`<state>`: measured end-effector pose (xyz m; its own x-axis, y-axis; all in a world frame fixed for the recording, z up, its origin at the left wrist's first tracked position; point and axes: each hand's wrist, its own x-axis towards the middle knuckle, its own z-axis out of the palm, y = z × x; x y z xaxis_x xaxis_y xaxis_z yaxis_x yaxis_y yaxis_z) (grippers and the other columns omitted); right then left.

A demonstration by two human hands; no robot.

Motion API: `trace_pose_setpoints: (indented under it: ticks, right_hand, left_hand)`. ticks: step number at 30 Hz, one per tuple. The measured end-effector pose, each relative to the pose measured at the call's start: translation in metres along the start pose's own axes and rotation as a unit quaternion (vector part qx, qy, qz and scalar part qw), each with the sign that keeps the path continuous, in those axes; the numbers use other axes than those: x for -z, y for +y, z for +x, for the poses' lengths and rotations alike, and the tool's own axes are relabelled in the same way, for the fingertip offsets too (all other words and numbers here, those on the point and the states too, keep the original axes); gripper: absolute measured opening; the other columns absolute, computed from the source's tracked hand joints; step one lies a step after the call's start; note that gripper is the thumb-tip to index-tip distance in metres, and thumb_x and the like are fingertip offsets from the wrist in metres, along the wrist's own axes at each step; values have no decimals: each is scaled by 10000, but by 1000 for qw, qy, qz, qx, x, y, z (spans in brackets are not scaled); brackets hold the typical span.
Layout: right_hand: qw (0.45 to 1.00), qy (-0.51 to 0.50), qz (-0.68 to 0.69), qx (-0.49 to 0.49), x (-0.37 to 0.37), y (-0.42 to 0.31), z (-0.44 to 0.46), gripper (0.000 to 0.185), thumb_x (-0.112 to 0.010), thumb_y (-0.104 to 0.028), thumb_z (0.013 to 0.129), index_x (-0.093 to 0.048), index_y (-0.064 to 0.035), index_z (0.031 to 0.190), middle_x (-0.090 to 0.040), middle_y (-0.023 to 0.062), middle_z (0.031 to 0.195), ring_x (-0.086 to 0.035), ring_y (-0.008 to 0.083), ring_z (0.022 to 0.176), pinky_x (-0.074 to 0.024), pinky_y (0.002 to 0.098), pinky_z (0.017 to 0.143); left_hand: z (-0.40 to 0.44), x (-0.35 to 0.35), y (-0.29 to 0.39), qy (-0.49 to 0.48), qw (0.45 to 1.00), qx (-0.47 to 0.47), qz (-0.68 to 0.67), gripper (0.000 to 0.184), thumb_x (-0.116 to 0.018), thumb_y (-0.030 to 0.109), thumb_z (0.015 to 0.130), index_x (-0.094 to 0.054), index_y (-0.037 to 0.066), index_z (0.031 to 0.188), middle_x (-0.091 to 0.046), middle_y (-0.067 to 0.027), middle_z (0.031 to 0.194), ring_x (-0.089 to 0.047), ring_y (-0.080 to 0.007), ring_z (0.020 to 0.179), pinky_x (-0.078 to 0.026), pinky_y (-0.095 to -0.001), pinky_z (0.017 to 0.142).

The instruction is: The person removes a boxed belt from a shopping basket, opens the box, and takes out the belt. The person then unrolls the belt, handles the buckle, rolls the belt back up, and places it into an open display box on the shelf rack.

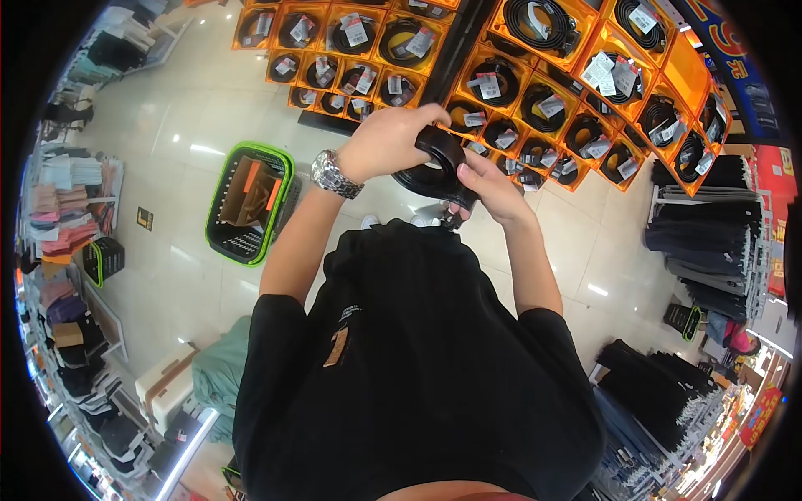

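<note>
A coiled black belt (440,150) is held between my two hands in front of my chest. My left hand (393,138) wraps over the coil's left and upper side, with a metal watch on that wrist. Gripping the coil's right side, my right hand (494,188) has its thumb on the leather and its fingers partly hidden behind it. The buckle end (451,219) hangs below the coil. Just beyond my hands are orange boxes (493,83) with rolled, tagged belts in them.
On the floor to the left stands a green-rimmed black shopping basket (251,146) with a brown cardboard item inside. Dark trousers (702,217) hang on a rack at the right. Folded clothes (63,209) line shelves at the far left.
</note>
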<state>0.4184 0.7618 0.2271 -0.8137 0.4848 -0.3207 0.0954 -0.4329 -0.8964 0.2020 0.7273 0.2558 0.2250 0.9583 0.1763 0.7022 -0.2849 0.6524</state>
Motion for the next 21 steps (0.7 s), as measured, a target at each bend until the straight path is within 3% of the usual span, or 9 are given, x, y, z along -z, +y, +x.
trace_pose_setpoints:
  ticks: [2,5,6,8,9,11,15,18,21]
  right_hand:
    - [999,17,6,38,0,5,1,535,-549,-442,918,-460,-37,1257,-592,34,778,-602,93,561,-486,207,451]
    - [993,15,58,102,5,16,6,528,-537,-443,922,-438,-49,1259,-602,58,841,-621,131,618,-495,234,478]
    - [985,18,98,141,6,18,7,522,-532,-442,923,-431,-55,1259,-606,65,865,-627,147,646,-498,245,490]
    - [981,15,120,152,6,18,9,491,-517,-433,930,-432,-65,1243,-607,77,893,-633,176,693,-501,268,511]
    - [979,10,129,156,5,22,12,482,-512,-434,932,-436,-66,1234,-606,81,898,-632,182,696,-502,276,515]
    - [980,-12,125,156,6,29,17,462,-483,-440,943,-443,-67,1213,-600,95,922,-630,197,715,-507,296,525]
    - [978,14,153,144,0,30,18,490,-455,-473,945,-443,-64,1216,-599,105,936,-632,194,765,-520,290,545]
    - [985,17,103,135,-8,20,17,499,-454,-467,949,-432,-63,1242,-597,121,966,-634,185,785,-529,280,572]
    - [995,20,55,77,9,29,14,439,-517,-335,947,-419,-50,1265,-633,123,883,-642,164,685,-536,273,599]
  left_hand:
    - [-1,-1,0,35,999,1,-39,499,-681,56,671,-541,79,1149,-664,-119,885,-644,-274,845,-490,-342,745]
    - [-4,-27,-14,158,944,121,-264,527,-669,-12,735,-486,37,1227,-639,-83,1003,-613,-172,926,-468,-271,845]
    - [-4,-38,-14,179,900,146,-370,413,-641,26,812,-504,27,1201,-634,-73,1032,-609,-172,943,-475,-291,860]
    - [-8,-50,-9,142,693,195,-679,342,-630,78,839,-520,0,1154,-642,-83,994,-631,-169,911,-497,-308,809]
    - [-9,-54,-4,141,693,197,-679,342,-630,78,839,-520,0,1154,-642,-83,994,-631,-169,911,-497,-308,809]
    - [-9,-57,5,167,565,204,-782,179,-594,86,868,-563,30,1035,-636,-72,928,-624,-149,838,-501,-305,754]
    - [-3,-57,3,235,654,218,-685,65,-600,90,859,-569,35,877,-599,-38,761,-583,-123,657,-462,-270,633]
    - [1,-46,-2,241,698,200,-644,68,-608,64,842,-576,23,886,-596,-35,741,-579,-118,635,-447,-255,614]
    - [1,-24,-1,242,765,179,-570,132,-613,23,821,-583,-4,947,-616,-30,750,-570,-95,627,-437,-232,620]
